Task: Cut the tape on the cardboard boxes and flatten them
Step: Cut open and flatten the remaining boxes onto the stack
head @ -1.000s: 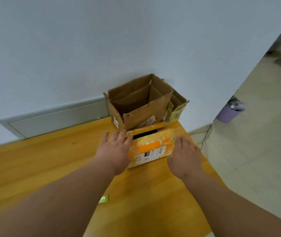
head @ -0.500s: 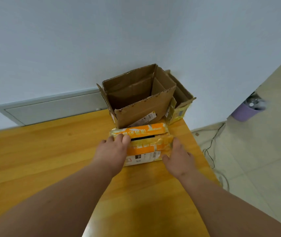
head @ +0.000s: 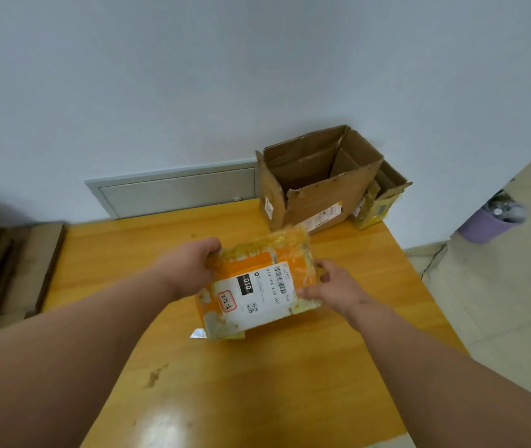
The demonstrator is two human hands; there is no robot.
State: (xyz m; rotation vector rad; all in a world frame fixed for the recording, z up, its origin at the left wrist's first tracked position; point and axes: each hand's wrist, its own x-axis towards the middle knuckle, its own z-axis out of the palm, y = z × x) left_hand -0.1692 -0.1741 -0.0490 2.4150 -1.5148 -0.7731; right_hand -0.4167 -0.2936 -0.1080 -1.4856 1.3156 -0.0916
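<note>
A flattened orange box (head: 257, 282) with a white shipping label and shiny tape is held tilted just above the wooden table (head: 257, 383). My left hand (head: 193, 263) grips its upper left edge. My right hand (head: 328, 286) pinches its right edge. An open brown cardboard box (head: 319, 179) stands at the table's far right corner against the wall. A smaller open box wrapped in yellow tape (head: 380, 202) sits right behind it. No cutting tool is clearly visible; a small shiny object (head: 198, 334) peeks out under the orange box.
A stack of flattened brown cardboard (head: 2, 263) lies off the table's left edge. A grey wall panel (head: 177, 189) runs behind the table. A purple waste bin (head: 493, 221) stands on the floor to the right, past the table's right edge.
The orange box was lying on the table near the brown box with both hands beside it. Now it is lifted, turned label-up and pulled closer to me. The view has shifted left.
</note>
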